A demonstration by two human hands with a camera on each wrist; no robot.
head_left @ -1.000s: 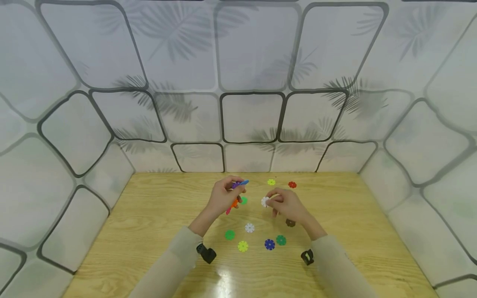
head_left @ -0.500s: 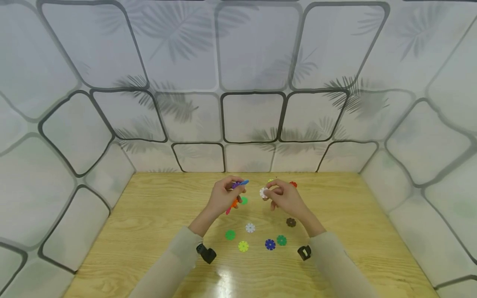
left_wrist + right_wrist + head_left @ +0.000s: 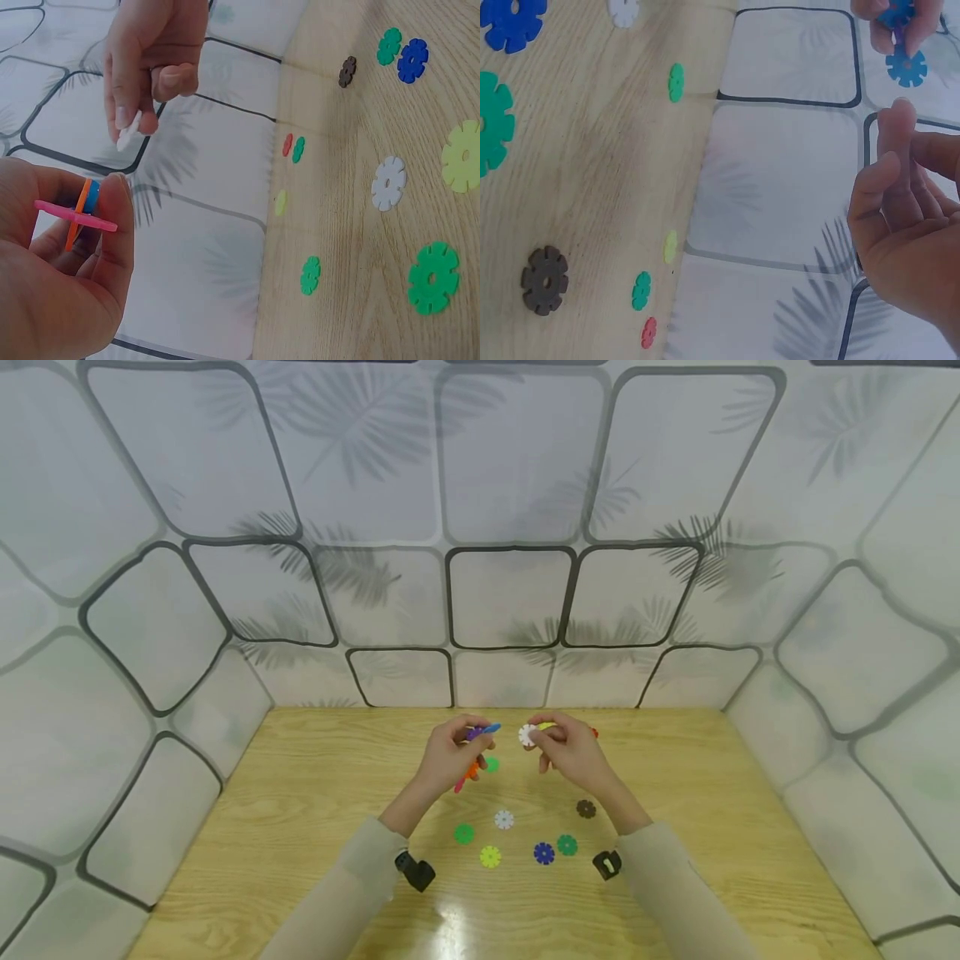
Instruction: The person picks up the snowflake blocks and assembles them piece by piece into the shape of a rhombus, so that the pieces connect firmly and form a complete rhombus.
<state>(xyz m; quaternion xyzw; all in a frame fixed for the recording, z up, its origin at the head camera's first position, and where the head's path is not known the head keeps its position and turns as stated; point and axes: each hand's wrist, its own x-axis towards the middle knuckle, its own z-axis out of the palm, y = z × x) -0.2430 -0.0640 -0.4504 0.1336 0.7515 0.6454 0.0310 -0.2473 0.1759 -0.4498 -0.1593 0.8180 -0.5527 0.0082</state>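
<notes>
My left hand (image 3: 444, 764) holds a small cluster of joined plastic snowflake discs. A blue disc (image 3: 492, 727) sticks out past the fingertips, with a purple disc (image 3: 474, 734) behind it. Lower in the cluster are an orange disc (image 3: 472, 770) and a pink disc (image 3: 90, 220), which cross each other in the left wrist view. My right hand (image 3: 576, 755) pinches a white snowflake disc (image 3: 526, 735) between thumb and fingertips. It is raised level with the blue disc, with a short gap between the two. In the right wrist view, the white disc is hidden behind the fingers.
Loose snowflake discs lie on the wooden table (image 3: 315, 827): white (image 3: 504, 819), green (image 3: 464, 834), yellow (image 3: 491, 857), dark blue (image 3: 543, 853), teal (image 3: 567, 845), brown (image 3: 586, 809) and light green (image 3: 492, 764). A red disc (image 3: 649, 333) lies farther back. Patterned walls (image 3: 510, 597) enclose the table.
My right hand has moved away from me and slightly left with the white disc, partly covering the far yellow and red discs and uncovering the brown one. My left hand has stayed in place.
</notes>
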